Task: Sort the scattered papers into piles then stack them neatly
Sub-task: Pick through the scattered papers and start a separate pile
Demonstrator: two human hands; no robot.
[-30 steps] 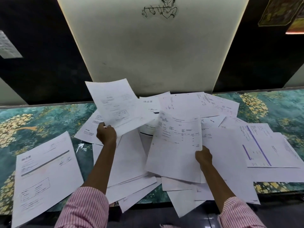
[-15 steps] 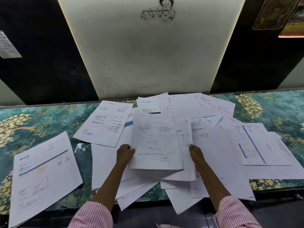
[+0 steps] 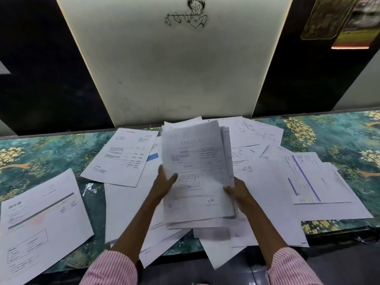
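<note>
A small bundle of white printed sheets (image 3: 197, 171) is lifted off the heap, tilted up toward me. My left hand (image 3: 164, 184) grips its left edge, thumb on the front. My right hand (image 3: 238, 192) holds the lower right edge. Beneath lie several loose scattered papers (image 3: 267, 202) overlapping across the table's middle. One sheet with red heading (image 3: 123, 157) lies to the left of the bundle. A sheet with a grey bar (image 3: 41, 221) lies apart at the near left. A page with purple stripes (image 3: 304, 177) rests at the right.
The table has a green floral cover (image 3: 51, 153) and backs onto a white wall panel (image 3: 174, 68) between dark panels. Some sheets hang over the near table edge (image 3: 339, 231). Bare cover shows at far left and far right.
The sheet my left hand held has joined the one in my right hand. Both hands now grip the gathered bundle and have raised and tilted it upright.
</note>
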